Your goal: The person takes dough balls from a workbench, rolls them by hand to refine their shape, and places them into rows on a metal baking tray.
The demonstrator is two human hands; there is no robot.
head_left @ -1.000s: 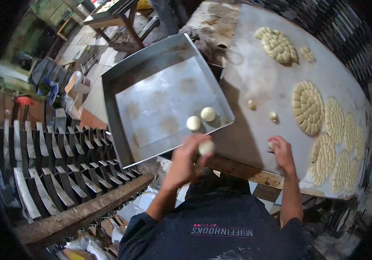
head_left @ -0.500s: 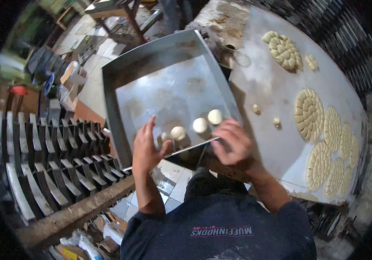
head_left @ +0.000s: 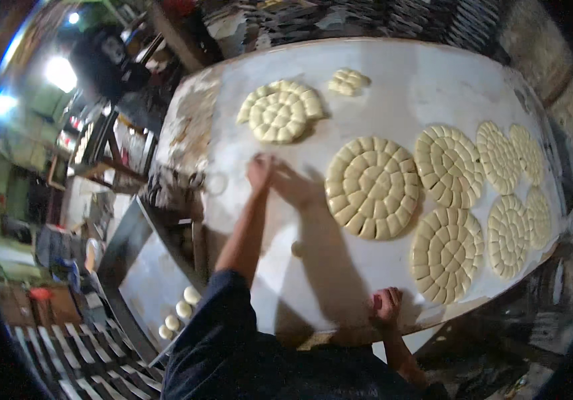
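Observation:
My left hand (head_left: 260,172) is over the table with its fingers closed, just below a round of scored, pale dough pieces (head_left: 278,113); whatever it holds is hidden. Near the table's front edge, my right hand (head_left: 386,304) has curled fingers, and a reddish patch shows at them that I cannot make out. Between the two hands a small dough piece (head_left: 296,249) lies on the tabletop. A large dough round (head_left: 372,188), cut into wedge-like segments, lies to the right of my left hand.
More segmented dough rounds (head_left: 448,255) cover the table's right side, and a small dough cluster (head_left: 348,82) lies at the back. At lower left stands a metal tray (head_left: 146,280) with several dough balls (head_left: 184,309). Slatted racks (head_left: 86,353) stand beyond it.
My hands have left the metal tray and moved over to the table on the right. The view has turned right too. Of two small loose dough pieces, one still shows.

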